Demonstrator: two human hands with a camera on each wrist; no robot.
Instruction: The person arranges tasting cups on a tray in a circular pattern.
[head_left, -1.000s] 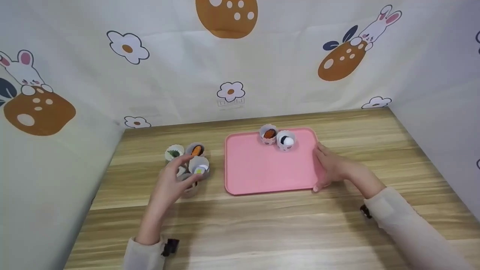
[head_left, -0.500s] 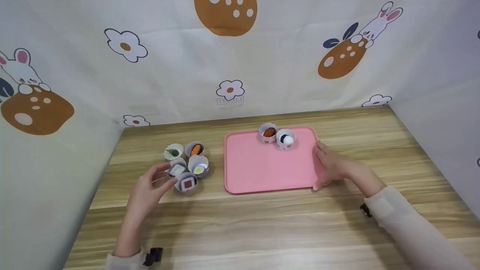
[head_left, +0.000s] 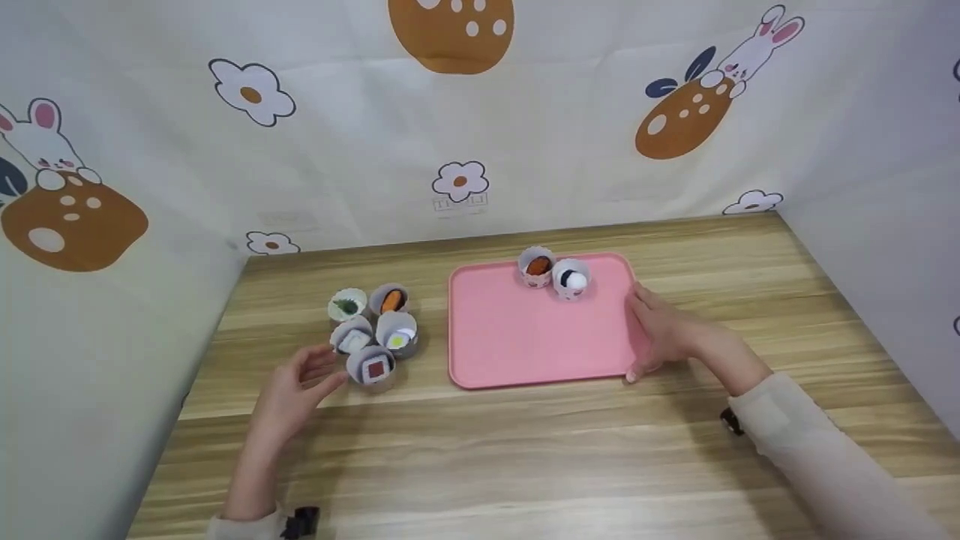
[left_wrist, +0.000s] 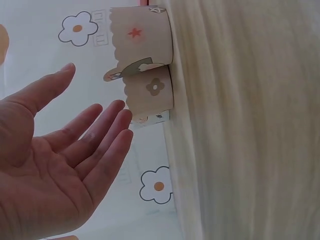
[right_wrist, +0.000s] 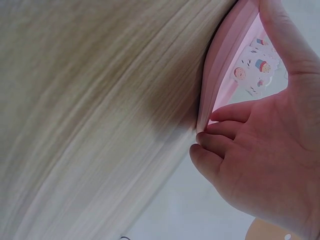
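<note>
In the head view my left hand [head_left: 292,394], its fingers loosely bent and holding nothing, is beside the left cluster of paper cups. Nearest to it are a cup with a red-centred sushi roll [head_left: 375,369] and one with a white piece [head_left: 352,339]. Behind them sit cups with a yellow-centred roll [head_left: 397,339], an orange-topped sushi [head_left: 392,300] and a green leafy piece [head_left: 346,306]. Two scalloped cups [left_wrist: 142,40] show beyond the fingertips in the left wrist view. My right hand [head_left: 664,334] rests along the pink tray's [head_left: 540,337] right edge, fingers touching its rim [right_wrist: 212,90].
At the tray's back stand two more cups, one with a reddish-brown topped sushi [head_left: 538,267] and one with a white piece banded in black [head_left: 574,280]. A patterned cloth wall [head_left: 360,165] encloses the back and sides of the wooden table [head_left: 525,457].
My left hand has drawn back from over the cups to their left side, uncovering the white and red-centred pieces. The right hand and the tray have stayed in place.
</note>
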